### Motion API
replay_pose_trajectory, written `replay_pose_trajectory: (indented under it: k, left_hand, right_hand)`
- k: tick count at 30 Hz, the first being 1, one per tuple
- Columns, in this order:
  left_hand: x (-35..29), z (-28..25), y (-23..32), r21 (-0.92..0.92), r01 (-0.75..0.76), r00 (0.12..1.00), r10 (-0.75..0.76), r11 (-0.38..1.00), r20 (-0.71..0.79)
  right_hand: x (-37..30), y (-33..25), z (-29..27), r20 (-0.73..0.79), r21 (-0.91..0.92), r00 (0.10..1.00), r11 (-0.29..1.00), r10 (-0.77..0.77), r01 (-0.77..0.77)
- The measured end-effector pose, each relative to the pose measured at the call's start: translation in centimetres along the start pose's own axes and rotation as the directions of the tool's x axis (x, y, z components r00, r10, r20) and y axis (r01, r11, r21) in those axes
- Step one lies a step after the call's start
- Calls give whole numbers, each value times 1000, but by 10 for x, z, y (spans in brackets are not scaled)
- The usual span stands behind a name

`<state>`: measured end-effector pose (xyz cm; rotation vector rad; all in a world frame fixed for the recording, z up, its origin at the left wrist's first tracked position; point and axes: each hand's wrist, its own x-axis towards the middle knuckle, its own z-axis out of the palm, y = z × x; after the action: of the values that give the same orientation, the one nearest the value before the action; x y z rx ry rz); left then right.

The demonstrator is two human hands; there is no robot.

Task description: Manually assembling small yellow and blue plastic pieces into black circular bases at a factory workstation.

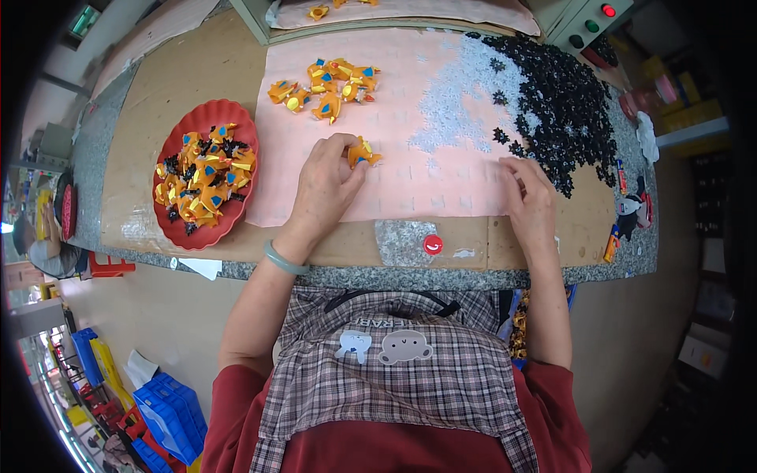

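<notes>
My left hand (325,180) pinches a small orange plastic figure (361,151) between thumb and fingers, just above the pink sheet (315,189). My right hand (530,197) hovers by the sheet's right edge, its fingers curled toward the thumb. Whatever they may hold is too small to make out. Beyond the left hand lies a loose group of similar orange figures (327,88) with yellow and blue parts. Small black star-shaped pieces (564,106) spread in a heap beyond my right hand. Small whitish clear pieces (465,94) are scattered to the left of that heap.
At the left, a red scalloped plate (251,130) holds orange figures mixed with black pieces. A metal machine frame (410,33) with lit buttons stands at the back. A red round cap (433,244) lies near the front edge. Small tubes (612,243) lie at the right.
</notes>
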<state>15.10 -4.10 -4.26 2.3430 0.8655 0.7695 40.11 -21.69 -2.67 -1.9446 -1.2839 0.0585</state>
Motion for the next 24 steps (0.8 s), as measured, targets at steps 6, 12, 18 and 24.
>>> replay_pose_trajectory:
  k: [6, 12, 18, 24]
  left_hand:
    - [-9, 2, -9, -382, 177, 981, -195, 907, -8]
    - [-22, -6, -2, -580, 294, 946, -319, 760, 62]
    - [-31, -16, 6, -668, 310, 932, -356, 677, 72]
    - [-34, -24, 24, -807, 350, 908, -383, 475, 168]
  right_hand:
    - [21, 15, 6, -31, -176, 999, 984, -37, 31]
    - [46, 24, 11, -5, -304, 991, 945, -130, 123]
    - [55, 27, 14, 98, -368, 978, 906, -184, 207]
    - [60, 24, 6, 192, -217, 981, 976, 16, 27]
